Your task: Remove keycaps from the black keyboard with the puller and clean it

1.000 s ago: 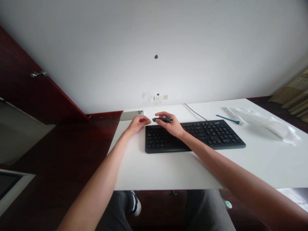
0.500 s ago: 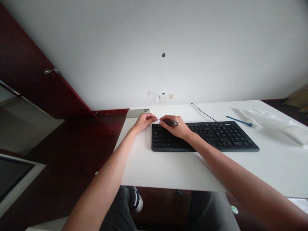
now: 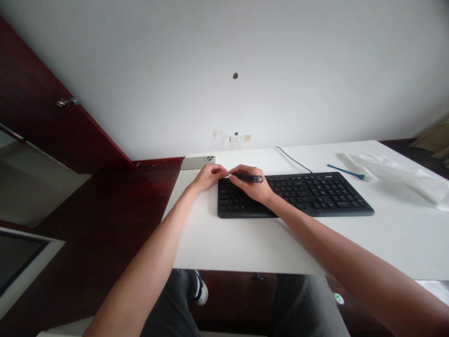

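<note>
A black pen-shaped tool (image 3: 250, 178) with a small white tip lies nearly level in my right hand (image 3: 255, 189), whose fingers are closed round it. My left hand (image 3: 209, 176) meets that tip with thumb and forefinger pinched together. Whatever is between those fingertips is too small to make out. Both hands are over the upper left corner of a black keyboard (image 3: 301, 213), and my right hand and wrist cover part of its keys. Just behind my left hand lies a phone (image 3: 195, 162) with its camera side up.
The white table (image 3: 252, 248) stands against the wall with sockets (image 3: 241, 138). A thin blue stick-like tool (image 3: 345, 171) with a wider end lies behind the keyboard, beside a crumpled translucent plastic bag (image 3: 403, 182). A cable (image 3: 294, 160) runs back from the keyboard.
My hands have come together, closing the small gap between their fingertips at the white tip. The whole view has shifted slightly.
</note>
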Available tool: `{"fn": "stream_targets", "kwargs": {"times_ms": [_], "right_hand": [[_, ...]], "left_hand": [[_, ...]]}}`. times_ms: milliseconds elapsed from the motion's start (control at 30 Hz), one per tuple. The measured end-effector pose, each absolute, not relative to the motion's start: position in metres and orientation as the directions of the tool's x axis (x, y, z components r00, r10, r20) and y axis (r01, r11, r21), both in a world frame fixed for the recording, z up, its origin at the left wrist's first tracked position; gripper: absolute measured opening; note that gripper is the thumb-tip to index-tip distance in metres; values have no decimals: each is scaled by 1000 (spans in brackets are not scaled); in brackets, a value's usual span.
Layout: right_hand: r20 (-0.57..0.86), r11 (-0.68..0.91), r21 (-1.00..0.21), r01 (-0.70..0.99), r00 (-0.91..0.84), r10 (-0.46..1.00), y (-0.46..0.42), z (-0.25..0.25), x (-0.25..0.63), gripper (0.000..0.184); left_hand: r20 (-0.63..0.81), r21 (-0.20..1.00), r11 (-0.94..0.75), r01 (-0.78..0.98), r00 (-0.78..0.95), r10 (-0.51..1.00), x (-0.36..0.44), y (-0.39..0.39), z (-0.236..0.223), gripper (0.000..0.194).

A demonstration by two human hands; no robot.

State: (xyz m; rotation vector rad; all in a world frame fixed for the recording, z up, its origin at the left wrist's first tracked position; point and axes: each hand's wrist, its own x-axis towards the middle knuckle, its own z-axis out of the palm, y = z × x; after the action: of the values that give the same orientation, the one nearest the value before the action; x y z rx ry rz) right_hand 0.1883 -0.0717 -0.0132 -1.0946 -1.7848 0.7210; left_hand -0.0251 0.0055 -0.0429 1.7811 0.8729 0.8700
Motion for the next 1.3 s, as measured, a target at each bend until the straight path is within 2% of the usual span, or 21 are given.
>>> {"fn": "stream_targets", "kwargs": {"times_ms": [200,367,667,867,967,1133,1300], "right_hand": [[382,426,-835,349,-190,904,-71,-13,191,17],[434,536,-761,366,-327,839,-75,-10,194,17],[442,582,-723,371,-398,804,-74,-11,195,20],[442,590,-711,383,-409,798,-69,-11,192,19],[389,565,-682,464,-424,818,-59,-5,191,17],[188,523,-629,575,-541,820,-32,18,189,11],[99,562,-554,614,-622,777,-16,32,180,25]], "left_hand": [[146,881,-357,310,540,829,-43,6,-27,38],[19,826,-358,435,614,789,-54,5,-22,31],[-4,833,-369,413,671,742,-60,6,-17,27],[-110,809,-326,489,672,733,-67,8,-18,25],[-132,809,-312,499,670,730,-68,9,-18,24],[-131,814,-313,489,680,721,-68,6,-14,21],[-116,823,-303,480,665,738,-65,3,-10,19]]}}
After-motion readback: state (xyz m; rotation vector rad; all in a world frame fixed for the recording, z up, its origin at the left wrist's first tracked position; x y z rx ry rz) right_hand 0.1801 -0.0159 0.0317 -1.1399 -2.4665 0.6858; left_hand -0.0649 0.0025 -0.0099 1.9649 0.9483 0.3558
